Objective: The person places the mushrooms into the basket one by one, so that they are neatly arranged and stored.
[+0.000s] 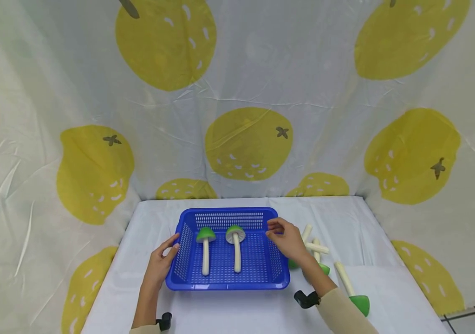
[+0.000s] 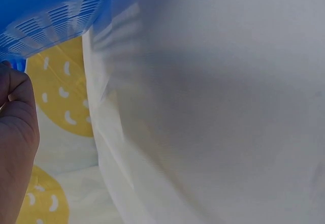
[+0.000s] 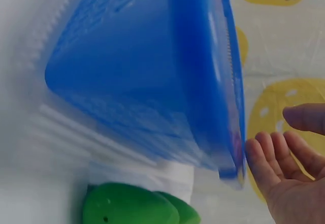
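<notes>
A blue plastic basket (image 1: 227, 286) with slotted walls sits on the white-covered table. Two toy mushrooms with green caps and pale stems lie inside: the left mushroom (image 1: 205, 255) and the right mushroom (image 1: 237, 253). My left hand (image 1: 159, 264) grips the basket's left rim between thumb and fingers; the left wrist view shows that hand (image 2: 18, 117) at its edge, partly cut off. Over the basket's right rim is my right hand (image 1: 289, 241), fingers loosely bent and holding nothing. In the right wrist view, this hand (image 3: 294, 168) has its thumb apart from the fingers, beside the rim.
Several more green-capped mushrooms lie right of the basket, partly behind my right forearm; one mushroom (image 1: 346, 279) is farther right. A white cloth (image 1: 237, 313) covers the table. A lemon-patterned curtain (image 1: 250, 144) hangs behind and along both sides.
</notes>
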Demonstrator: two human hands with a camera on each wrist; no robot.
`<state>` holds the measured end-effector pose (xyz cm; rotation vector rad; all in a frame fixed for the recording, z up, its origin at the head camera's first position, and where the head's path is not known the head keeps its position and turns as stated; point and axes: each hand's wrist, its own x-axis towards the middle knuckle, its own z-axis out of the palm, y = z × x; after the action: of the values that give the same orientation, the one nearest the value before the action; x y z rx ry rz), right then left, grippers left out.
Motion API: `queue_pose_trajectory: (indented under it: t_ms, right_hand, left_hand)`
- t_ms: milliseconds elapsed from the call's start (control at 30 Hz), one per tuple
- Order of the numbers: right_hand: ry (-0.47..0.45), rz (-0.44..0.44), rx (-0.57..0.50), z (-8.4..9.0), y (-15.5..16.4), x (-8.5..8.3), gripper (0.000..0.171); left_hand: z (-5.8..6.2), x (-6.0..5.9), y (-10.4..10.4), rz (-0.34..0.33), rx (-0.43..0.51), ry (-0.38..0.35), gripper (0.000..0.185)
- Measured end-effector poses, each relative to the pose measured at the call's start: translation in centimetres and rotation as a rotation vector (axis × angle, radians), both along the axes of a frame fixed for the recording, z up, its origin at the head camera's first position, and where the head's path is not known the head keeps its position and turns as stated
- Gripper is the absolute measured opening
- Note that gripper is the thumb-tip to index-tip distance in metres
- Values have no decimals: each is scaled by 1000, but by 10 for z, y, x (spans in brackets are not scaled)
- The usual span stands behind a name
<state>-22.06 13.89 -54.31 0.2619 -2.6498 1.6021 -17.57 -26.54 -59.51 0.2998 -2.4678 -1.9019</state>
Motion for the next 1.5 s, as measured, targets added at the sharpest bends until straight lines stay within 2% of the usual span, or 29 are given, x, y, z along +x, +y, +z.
queue_pose_trajectory:
  t_ms: [233, 633, 1000, 1133, 1333, 1400, 1500]
  right_hand:
    - [13, -37, -5, 4, 22, -2, 35]
    - [9, -126, 30, 4, 54, -3, 28]
    - [-7, -171, 84, -3, 89, 0, 29]
    - [6, -186, 106, -9, 101, 1, 29]
    - [-6, -216, 139, -16, 117, 4, 30]
    - [-10, -223, 145, -18, 121, 6, 30]
    - [-17, -236, 156, -21, 125, 7, 30]
  left_hand:
    - [0, 0, -1, -5, 9, -1, 49]
    - [-1, 1, -2, -6, -25, -8, 50]
    - [-5, -1, -2, 6, -12, -15, 48]
    - [2, 1, 0, 5, 4, -32, 47]
    - [26, 7, 7, -14, 16, -52, 46]
    - [26, 7, 7, -15, 18, -52, 46]
    - [17, 4, 5, -11, 14, -46, 47]
